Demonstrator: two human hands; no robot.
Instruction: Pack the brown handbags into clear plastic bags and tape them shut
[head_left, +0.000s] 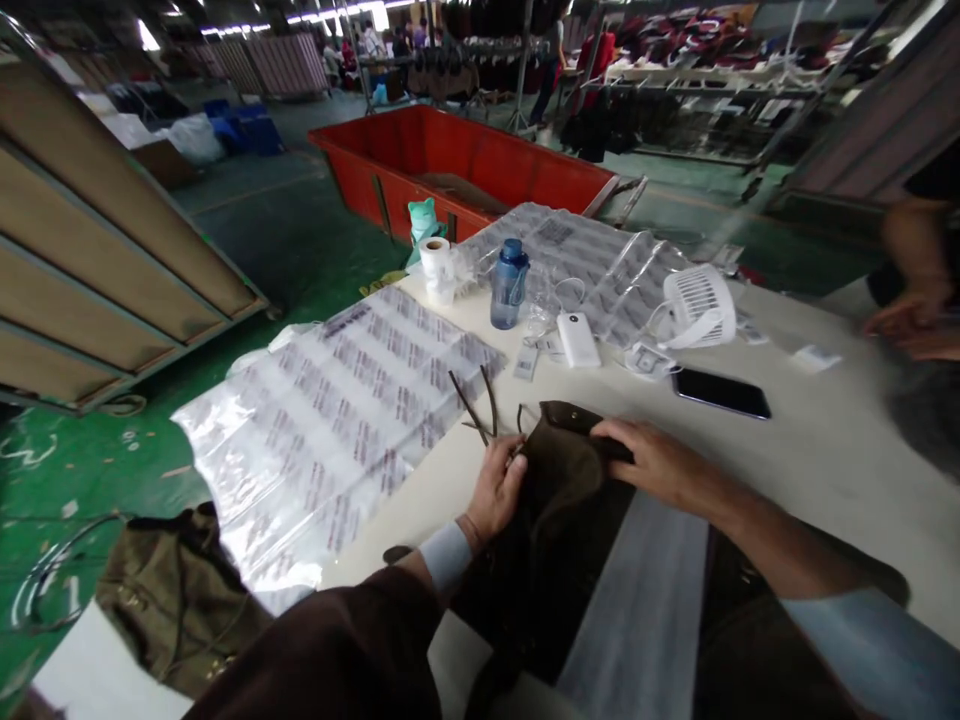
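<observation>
Bag flap (566,418) partly under right hand (660,465)

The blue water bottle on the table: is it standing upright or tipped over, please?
Upright: the bottle stands on its base.

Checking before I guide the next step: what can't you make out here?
Head view:
Underside of the brown bag: hidden by the left hand and right hand.
Co-worker's hands: blurred, cut off by the right edge.
Printing on the plastic sheet: too small to read.
</observation>
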